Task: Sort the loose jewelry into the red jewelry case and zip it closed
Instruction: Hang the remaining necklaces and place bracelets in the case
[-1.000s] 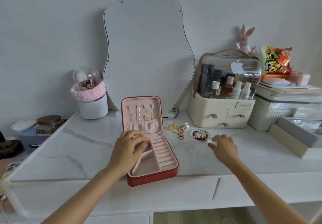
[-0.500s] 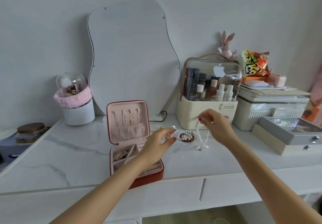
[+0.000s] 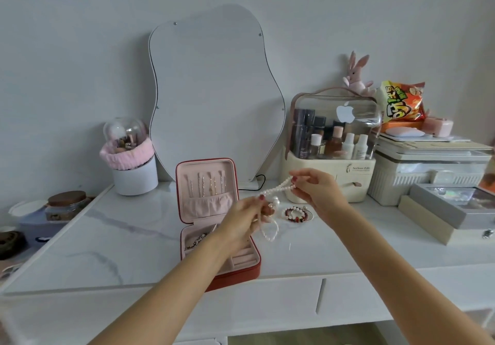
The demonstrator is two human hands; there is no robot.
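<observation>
Both my hands pinch the pearl necklace — left hand low, right hand higher — stretched in the air just right of the open red jewelry case; beaded bracelet lies beyond.

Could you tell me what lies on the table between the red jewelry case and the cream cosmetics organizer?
In the head view, a red-and-white beaded bracelet lies on the table between case and organizer.
</observation>
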